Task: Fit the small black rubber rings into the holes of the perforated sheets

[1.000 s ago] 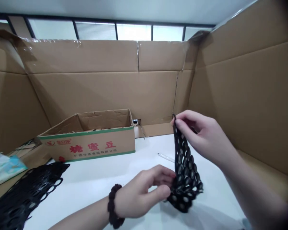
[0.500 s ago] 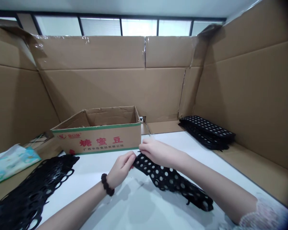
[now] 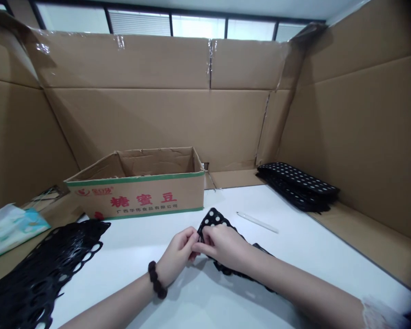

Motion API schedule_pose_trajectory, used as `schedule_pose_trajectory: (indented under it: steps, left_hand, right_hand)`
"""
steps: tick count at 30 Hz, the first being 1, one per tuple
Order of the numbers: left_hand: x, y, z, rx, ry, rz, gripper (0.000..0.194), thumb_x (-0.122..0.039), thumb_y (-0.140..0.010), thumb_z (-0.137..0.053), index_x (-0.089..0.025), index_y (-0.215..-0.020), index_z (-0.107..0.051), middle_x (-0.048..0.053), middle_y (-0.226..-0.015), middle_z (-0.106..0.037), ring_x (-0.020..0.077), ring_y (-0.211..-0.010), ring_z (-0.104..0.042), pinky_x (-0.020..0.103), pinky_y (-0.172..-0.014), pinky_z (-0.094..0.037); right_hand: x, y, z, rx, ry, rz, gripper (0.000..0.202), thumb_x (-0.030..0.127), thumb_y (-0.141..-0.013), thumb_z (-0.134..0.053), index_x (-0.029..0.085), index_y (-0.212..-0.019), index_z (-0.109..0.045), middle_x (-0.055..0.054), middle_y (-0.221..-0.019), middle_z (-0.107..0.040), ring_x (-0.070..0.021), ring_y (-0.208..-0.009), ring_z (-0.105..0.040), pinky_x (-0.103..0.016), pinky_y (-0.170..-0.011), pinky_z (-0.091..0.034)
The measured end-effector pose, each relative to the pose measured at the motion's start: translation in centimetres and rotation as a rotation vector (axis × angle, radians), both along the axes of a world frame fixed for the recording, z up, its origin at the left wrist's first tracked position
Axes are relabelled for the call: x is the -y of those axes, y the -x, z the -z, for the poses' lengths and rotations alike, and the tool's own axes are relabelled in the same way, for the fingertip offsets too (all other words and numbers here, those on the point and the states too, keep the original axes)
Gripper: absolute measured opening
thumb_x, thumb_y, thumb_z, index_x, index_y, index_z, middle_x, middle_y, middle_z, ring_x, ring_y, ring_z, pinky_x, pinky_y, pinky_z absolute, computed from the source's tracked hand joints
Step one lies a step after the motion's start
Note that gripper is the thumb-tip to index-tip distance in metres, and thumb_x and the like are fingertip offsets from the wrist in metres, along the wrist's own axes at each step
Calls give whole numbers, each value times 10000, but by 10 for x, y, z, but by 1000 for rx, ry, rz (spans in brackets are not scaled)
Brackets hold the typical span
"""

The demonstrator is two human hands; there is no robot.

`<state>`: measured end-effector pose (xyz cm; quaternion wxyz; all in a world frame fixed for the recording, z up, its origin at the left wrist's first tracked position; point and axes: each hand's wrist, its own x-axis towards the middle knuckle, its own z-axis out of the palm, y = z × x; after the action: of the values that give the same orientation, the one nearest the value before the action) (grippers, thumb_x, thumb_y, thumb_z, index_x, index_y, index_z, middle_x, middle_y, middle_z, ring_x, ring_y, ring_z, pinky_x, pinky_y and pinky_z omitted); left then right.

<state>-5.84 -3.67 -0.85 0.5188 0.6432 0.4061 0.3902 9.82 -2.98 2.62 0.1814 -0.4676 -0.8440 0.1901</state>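
My left hand [image 3: 181,246], with a dark beaded bracelet at the wrist, pinches the left edge of a black polka-dot strip [image 3: 210,217]. Close against it, my right hand [image 3: 222,244] has its fingers curled on the same edge; the fingertips are partly hidden. The strip is floppy, with pale round dots, and runs down to the right under my right forearm, which covers much of it. Just beyond, a thin white pen-like stick [image 3: 257,222] lies on the white table [image 3: 178,301].
An open cardboard box [image 3: 157,196] with red lettering stands at the back left. Black sheets full of round holes [image 3: 44,269] lie at the left, beside a pale blue packet [image 3: 13,230]. Folded black dotted pieces [image 3: 297,185] are stacked at the right. Cardboard walls [image 3: 164,119] surround the table.
Both hands have moved slightly lower, and the right has turned downward over the strip's edge. The strip's corner now points up past my hands. The white stick has come into view.
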Motion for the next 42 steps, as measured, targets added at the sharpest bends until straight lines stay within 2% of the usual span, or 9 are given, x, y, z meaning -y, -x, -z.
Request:
schedule_pose_trajectory:
  steps: [3,9,13,18,24,28,32,38,42]
  left_hand:
    - [2,0,-2,63,73,9,285,-385,-819,-375,-162,-641,-383,-36,-509,-440,62,-429,-395,164,-396,-302]
    - [-5,1,7,145,152,-6,265,-331,-793,-416,-162,-592,-379,-53,-416,-427,53,-328,-392,164,-358,-299]
    - [-10,4,12,209,226,-89,230,-286,-757,-428,-165,-569,-372,-52,-425,-431,55,-315,-392,155,-318,-264]
    - [-18,13,12,193,252,-142,227,-273,-736,-413,-157,-542,-400,-48,-407,-414,56,-307,-385,155,-312,-249]
    - [-20,16,11,177,252,-111,210,-229,-689,-432,-150,-497,-401,-37,-452,-415,65,-357,-397,169,-332,-265]
    - [-17,15,9,342,259,-191,192,-249,-694,-473,-148,-542,-413,-49,-494,-418,53,-410,-390,162,-390,-307]
    - [-18,17,6,494,295,-286,185,-288,-688,-512,-153,-597,-426,-53,-549,-433,56,-456,-399,171,-427,-346]
    - [-22,19,10,502,284,-296,167,-296,-671,-527,-149,-627,-462,-54,-542,-427,68,-452,-415,185,-403,-344]
    - [-24,20,12,523,285,-344,151,-285,-683,-521,-151,-650,-459,-53,-551,-428,66,-455,-420,176,-392,-342]
  right_hand:
    - [-6,-1,5,-111,107,-70,335,464,-753,-463,160,-614,-482,6,-584,-539,-96,-539,-466,-196,-466,-286]
    - [-13,4,15,-465,586,-207,269,349,-805,-365,151,-675,-493,-4,-602,-557,-100,-539,-523,-174,-433,-353]
    - [-15,1,18,-584,534,-58,244,285,-778,-381,143,-606,-481,-1,-551,-536,-79,-449,-481,-175,-403,-367]
    - [-29,-40,-8,-775,220,288,246,277,-775,-354,170,-558,-394,15,-539,-474,-97,-471,-482,-237,-481,-445]
    - [13,-79,-12,-260,134,116,326,357,-826,-348,169,-650,-549,-70,-1012,-564,-205,-981,-493,-366,-894,-353]
    - [46,-104,1,-149,306,13,296,389,-836,-354,208,-804,-587,-67,-1156,-519,-220,-1110,-434,-380,-935,-341]
    - [68,-127,3,-97,243,-15,224,340,-830,-399,243,-822,-600,-42,-1307,-376,-222,-1237,-265,-402,-979,-295]
    - [98,-104,17,107,-78,29,207,311,-807,-429,258,-766,-625,-48,-1269,-423,-276,-1242,-223,-538,-953,-268]
    - [118,-94,20,76,-215,-30,210,288,-799,-434,255,-726,-629,-64,-1216,-483,-259,-1192,-340,-428,-909,-390]
